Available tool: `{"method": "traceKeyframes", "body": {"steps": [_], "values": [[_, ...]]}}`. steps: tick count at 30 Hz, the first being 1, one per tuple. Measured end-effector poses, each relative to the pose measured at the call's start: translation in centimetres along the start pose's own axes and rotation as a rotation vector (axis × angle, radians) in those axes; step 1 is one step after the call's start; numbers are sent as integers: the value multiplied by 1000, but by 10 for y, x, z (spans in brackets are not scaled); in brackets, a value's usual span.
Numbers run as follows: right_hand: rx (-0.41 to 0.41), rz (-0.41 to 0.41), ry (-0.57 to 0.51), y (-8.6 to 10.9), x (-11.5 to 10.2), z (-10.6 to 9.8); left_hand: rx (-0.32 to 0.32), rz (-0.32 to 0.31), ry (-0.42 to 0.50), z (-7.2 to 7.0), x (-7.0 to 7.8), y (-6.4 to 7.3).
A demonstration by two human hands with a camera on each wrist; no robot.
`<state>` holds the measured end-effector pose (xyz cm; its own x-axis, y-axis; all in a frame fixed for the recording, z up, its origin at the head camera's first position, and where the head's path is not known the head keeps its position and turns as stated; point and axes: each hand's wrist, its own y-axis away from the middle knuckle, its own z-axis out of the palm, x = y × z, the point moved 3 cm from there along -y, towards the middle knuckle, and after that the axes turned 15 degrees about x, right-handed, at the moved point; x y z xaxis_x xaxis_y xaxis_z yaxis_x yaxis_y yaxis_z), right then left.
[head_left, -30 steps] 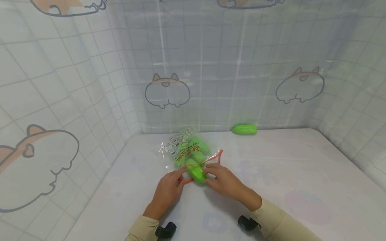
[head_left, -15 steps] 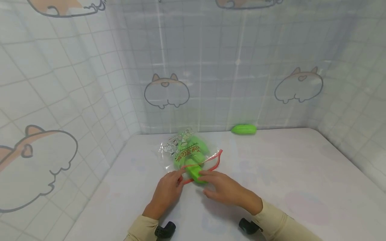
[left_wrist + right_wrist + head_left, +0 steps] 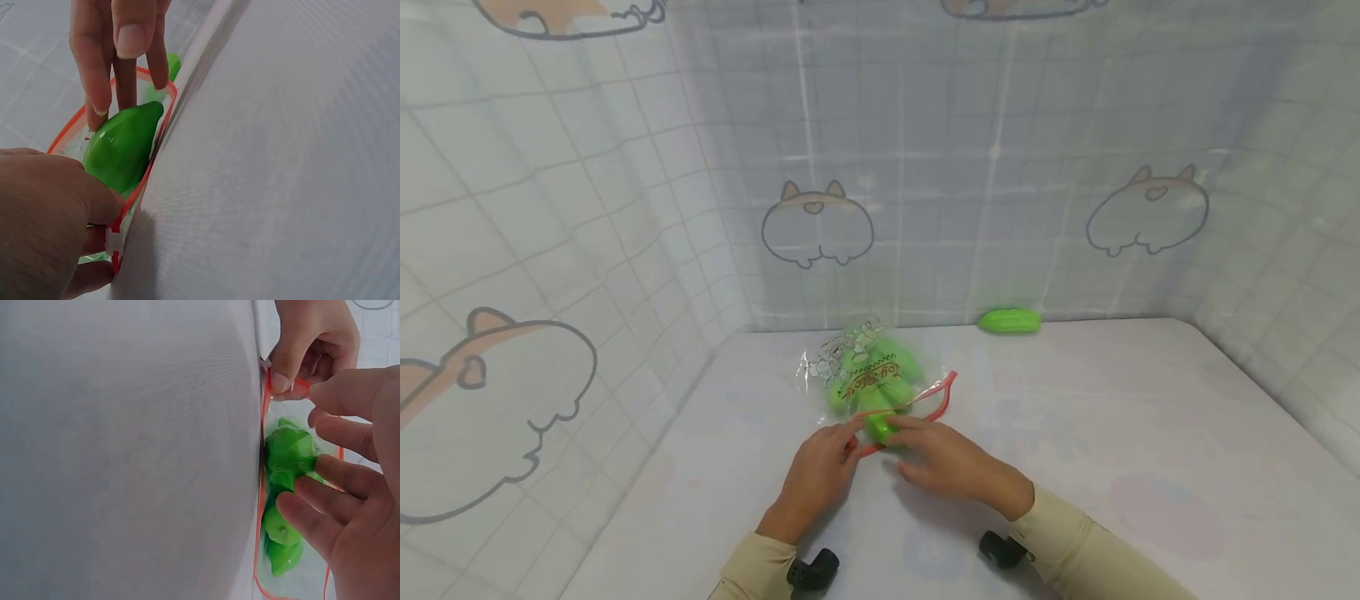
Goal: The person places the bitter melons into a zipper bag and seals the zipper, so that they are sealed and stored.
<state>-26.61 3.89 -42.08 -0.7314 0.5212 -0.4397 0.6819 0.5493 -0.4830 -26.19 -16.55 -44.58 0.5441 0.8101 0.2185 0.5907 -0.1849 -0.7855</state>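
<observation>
A clear zip bag (image 3: 944,402) with a red rim and printed lettering lies on the table, its mouth towards me. Several green toy vegetables (image 3: 282,528) show inside it. My left hand (image 3: 822,468) pinches the red rim at the left corner, beside the white zip slider (image 3: 114,241). One shiny green toy vegetable (image 3: 125,144) sits in the mouth, its pointed end outward; its exact kind is unclear. My right hand (image 3: 951,467) reaches to it from the right, its fingers fairly straight and its fingertips touching or very near the toy.
Another long green toy vegetable (image 3: 1010,321), cucumber-like, lies at the table's back edge against the curtain. The white table (image 3: 1075,417) is enclosed at the back and sides by a grid-patterned curtain (image 3: 940,233).
The green toy vegetable at the mouth has slid deeper into the bag. My right hand has let go of its pinch and moved left with it. My left hand keeps its place.
</observation>
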Motion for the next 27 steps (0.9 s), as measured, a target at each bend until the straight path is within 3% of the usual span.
{"method": "traceKeyframes", "body": {"steps": [7,14,20,27], "values": [[36,-50,-9,-9,3,6,-8,-6,-6,0,1,-1],[6,-10,-2,-13,7,9,0,-6,-5,1,1,-1],[-25,20,18,-10,7,7,-1,-11,-10,0,3,-2],[-44,-10,29,-1,0,0,1,-15,4,-4,6,-3]]}}
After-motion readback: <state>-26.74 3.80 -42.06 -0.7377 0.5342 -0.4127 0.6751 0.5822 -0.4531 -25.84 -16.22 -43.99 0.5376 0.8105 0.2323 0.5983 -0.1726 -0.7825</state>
